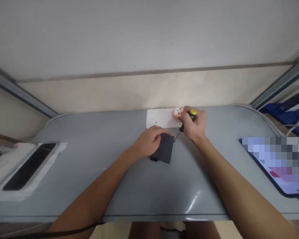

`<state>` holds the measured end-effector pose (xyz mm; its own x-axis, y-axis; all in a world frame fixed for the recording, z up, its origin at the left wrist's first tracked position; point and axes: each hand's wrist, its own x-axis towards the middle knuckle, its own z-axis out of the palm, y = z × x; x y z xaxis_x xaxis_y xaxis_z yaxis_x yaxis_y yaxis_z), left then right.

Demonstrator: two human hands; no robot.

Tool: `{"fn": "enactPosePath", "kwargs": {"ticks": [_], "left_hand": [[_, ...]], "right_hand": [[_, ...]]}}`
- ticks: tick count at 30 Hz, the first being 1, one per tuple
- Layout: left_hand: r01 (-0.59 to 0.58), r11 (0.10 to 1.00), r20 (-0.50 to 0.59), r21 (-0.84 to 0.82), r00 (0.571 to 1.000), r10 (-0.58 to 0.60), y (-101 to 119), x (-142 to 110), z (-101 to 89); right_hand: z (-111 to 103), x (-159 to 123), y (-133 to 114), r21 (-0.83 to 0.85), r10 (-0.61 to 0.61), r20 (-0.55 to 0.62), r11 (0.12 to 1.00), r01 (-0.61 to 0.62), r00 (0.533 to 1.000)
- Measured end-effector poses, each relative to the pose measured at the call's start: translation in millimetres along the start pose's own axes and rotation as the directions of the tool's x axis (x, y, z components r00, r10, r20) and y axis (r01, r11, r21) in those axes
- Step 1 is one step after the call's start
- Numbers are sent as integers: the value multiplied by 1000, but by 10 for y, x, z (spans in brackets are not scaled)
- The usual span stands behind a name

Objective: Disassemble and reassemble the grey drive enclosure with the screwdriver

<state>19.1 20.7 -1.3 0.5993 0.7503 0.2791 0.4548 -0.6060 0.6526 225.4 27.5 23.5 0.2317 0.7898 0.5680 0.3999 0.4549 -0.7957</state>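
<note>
One head-worn camera looked forward and down over a grey table (94,186), its near edge along the bottom. A wall (149,39) filled the frame toward 12 o'clock. Both forearms ran in from 5 and 7 o'clock to the centre, fairly near. The wide lens bowed the table's far edge.

Left hand (149,142) flat on dark rectangular device (164,148), grey table (94,159). Right hand (194,125) grips yellow-capped screwdriver (188,120), tip at device's far right edge. White sheet (160,118) behind; small orange figure (177,113) on it.
</note>
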Motion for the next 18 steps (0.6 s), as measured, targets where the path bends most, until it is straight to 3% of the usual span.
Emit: {"fn": "enactPosePath", "kwargs": {"ticks": [6,10,14,18], "left_hand": [[-27,999,4,43,1000,27,66,-1,-8],[-40,997,33,70,999,38,155,-17,0],[28,999,0,-42,1000,-28,129,-4,41],[100,985,-33,-140,994,-106,3,41,35]], "right_hand": [[-29,26,-25,18,-13,-26,1000,14,1000],[-54,78,-59,96,42,-127,995,-30,991],[-39,108,-74,135,83,-274,990,-47,958],[10,97,-57,220,174,-295,969,-111,939]]}}
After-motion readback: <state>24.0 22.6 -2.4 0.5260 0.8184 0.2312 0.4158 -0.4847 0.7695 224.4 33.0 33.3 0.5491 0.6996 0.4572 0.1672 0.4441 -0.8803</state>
